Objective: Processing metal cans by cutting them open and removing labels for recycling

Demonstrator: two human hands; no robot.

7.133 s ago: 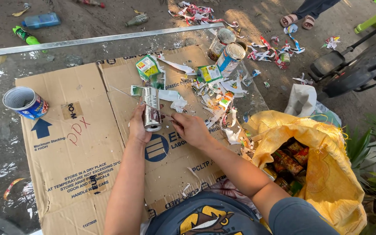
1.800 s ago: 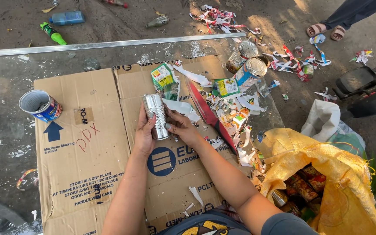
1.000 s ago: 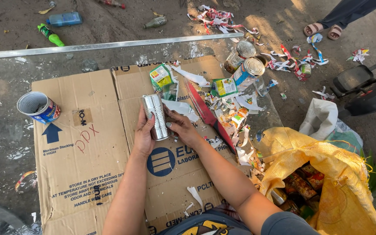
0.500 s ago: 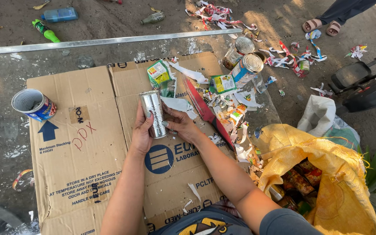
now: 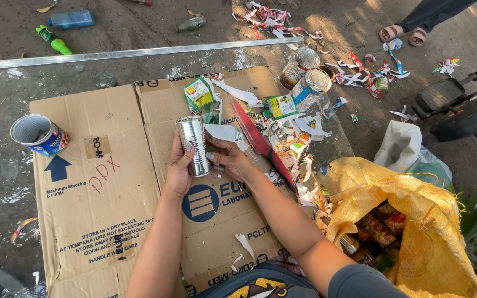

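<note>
Barely anything's shifted since a moment ago: bare tin can (image 5: 193,144) hasn't left my grip, over the flattened cardboard (image 5: 111,221). Left hand (image 5: 179,168) clamps its side, right hand (image 5: 228,159) fingers press the other side. Label's gone, so stripping looks done. Torn label scraps (image 5: 288,138) sit just right.

A bare silver can (image 5: 193,144) is held upright between the left hand (image 5: 179,168) and the right hand (image 5: 230,160) over flattened cardboard (image 5: 117,221). A labelled open can (image 5: 38,134) is seen at far left, torn labels (image 5: 282,138) to the right, a yellow sack (image 5: 415,232) at near right.
</note>
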